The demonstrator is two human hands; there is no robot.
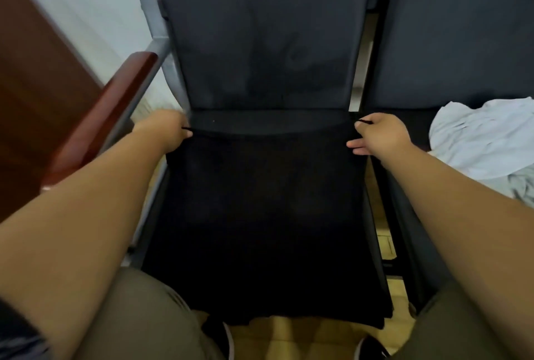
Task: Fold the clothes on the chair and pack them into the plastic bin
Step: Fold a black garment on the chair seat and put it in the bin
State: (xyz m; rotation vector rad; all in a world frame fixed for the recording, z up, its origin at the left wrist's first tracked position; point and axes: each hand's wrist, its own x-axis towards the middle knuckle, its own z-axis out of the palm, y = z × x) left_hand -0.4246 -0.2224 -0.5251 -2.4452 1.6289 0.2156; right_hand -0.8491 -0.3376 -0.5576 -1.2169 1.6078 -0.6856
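head view:
garment: black garment [260, 215] lies flat on the chair [265, 42] seat, long axis 12–6, hem hanging off the front edge.
left hand [170, 131]: at 10 o'clock, fingers pinched on the far left corner.
right hand [375, 135]: at 2 o'clock, thumb and forefinger clamped on the far right corner, other fingers loose.
key relation: both hands equally near the far edge; cloth runs toward 6.
pending: white clothes [485, 143] at 3 o'clock.
bin: not in view.
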